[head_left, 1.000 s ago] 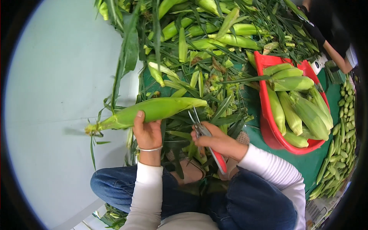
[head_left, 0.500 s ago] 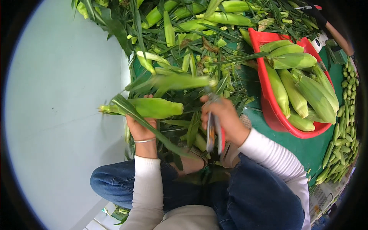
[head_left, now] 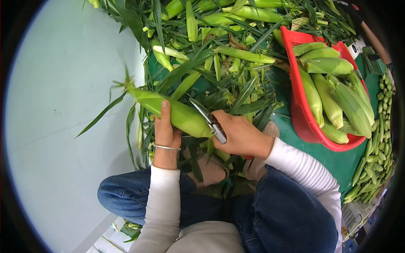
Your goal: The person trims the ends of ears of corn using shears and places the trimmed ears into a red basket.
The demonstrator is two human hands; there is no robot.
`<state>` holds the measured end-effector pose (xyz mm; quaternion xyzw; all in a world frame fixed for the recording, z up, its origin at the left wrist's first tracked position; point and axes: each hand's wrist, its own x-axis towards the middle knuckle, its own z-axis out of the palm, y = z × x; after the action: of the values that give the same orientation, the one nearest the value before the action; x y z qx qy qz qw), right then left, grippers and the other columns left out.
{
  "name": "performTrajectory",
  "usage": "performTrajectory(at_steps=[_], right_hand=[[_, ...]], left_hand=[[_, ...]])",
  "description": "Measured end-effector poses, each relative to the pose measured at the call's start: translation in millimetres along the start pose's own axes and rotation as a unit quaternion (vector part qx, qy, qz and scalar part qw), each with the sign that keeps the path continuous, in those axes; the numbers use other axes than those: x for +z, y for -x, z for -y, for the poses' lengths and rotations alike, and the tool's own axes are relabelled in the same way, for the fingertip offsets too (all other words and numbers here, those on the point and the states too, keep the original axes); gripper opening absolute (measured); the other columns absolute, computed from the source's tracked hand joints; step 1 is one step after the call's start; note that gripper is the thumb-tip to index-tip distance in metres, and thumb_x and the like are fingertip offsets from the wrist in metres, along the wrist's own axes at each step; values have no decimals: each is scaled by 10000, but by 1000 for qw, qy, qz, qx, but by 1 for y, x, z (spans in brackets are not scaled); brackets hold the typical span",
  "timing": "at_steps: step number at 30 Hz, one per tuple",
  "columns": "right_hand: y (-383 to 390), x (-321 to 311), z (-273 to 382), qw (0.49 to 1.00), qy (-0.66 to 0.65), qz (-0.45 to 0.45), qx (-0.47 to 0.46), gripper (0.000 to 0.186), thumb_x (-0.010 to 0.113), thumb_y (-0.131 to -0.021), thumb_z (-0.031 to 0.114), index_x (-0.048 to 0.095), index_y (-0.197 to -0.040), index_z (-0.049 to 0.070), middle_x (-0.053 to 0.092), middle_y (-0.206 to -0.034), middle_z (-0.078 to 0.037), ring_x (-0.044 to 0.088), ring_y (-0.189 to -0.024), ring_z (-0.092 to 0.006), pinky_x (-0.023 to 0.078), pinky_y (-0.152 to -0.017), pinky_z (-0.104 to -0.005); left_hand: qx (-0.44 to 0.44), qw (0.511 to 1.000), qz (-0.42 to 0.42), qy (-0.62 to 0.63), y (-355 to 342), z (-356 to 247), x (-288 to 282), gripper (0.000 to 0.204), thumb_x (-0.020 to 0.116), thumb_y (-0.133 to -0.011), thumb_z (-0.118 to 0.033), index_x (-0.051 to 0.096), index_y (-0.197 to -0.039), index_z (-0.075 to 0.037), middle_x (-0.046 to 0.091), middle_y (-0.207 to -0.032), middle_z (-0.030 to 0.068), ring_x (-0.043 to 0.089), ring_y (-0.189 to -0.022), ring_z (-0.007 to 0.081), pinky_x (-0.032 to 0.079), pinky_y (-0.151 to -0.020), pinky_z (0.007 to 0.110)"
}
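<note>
My left hand (head_left: 165, 128) grips an ear of corn (head_left: 181, 116) in its green husk, thumb on top. The ear slants down to the right; its leafy, wispy end points up and left. One long leaf trails from that end. My right hand (head_left: 244, 135) is closed around a pair of hand pruners (head_left: 216, 127) with metal blades, a bit of red handle showing below the fingers. Its blades are parted and lie at the blunt right end of the ear. Whether they touch the husk, I cannot tell.
Cut husks and leaves (head_left: 247, 90) cover the green floor ahead, with more ears (head_left: 253, 14) at the far side. A red basket (head_left: 297, 111) of trimmed corn stands right. Beyond it lie many green pods (head_left: 373, 164). Another person's arm (head_left: 374, 42) shows far right. A pale panel (head_left: 71, 105) borders the left.
The ear has tilted, its leafy end rising. The pruners have swung from upright to the ear's blunt end. A blurred green piece above the ear is gone from there; a similar one lies on the pile.
</note>
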<state>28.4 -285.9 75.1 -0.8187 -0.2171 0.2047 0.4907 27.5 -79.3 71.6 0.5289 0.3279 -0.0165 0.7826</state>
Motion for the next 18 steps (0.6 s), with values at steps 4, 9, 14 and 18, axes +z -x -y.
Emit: performTrajectory(at_steps=[4, 9, 14, 18], right_hand=[[2, -5, -4, 991, -108, 66, 51, 382, 603, -771, 106, 449, -1100, -16, 598, -794, -176, 634, -658, -321, 520, -604, -386], [5, -2, -22, 807, -528, -17, 266, 334, 522, -828, 5, 441, -1149, -36, 612, -810, -129, 641, -629, -186, 539, -537, -309], [12, 0, -10, 939, -193, 111, 264, 589, 663, -715, 200, 427, -1174, -84, 604, -963, -251, 620, -895, -329, 491, -767, -369], [12, 16, -16, 952, -238, 44, 189, 553, 663, -712, 211, 432, -1127, -73, 566, -913, -195, 572, -842, -330, 460, -790, -379]], left_hand=[[-42, 996, 43, 61, -3, 0, -10, 426, 594, -911, -381, 496, -1190, -75, 591, -1055, 72, 583, -967, 210, 506, -839, 388], [-90, 930, 160, 317, -7, -10, -19, 415, 584, -882, -306, 525, -1217, -70, 586, -1199, 114, 550, -1108, 270, 418, -991, 445], [16, 967, 57, 247, -21, -10, -30, 406, 626, -845, -263, 527, -1155, -19, 543, -1239, 171, 516, -1150, 357, 359, -1029, 581], [28, 967, 19, 251, -15, -7, -22, 305, 613, -874, -231, 542, -1104, -45, 613, -1124, 122, 588, -1040, 286, 428, -982, 538]])
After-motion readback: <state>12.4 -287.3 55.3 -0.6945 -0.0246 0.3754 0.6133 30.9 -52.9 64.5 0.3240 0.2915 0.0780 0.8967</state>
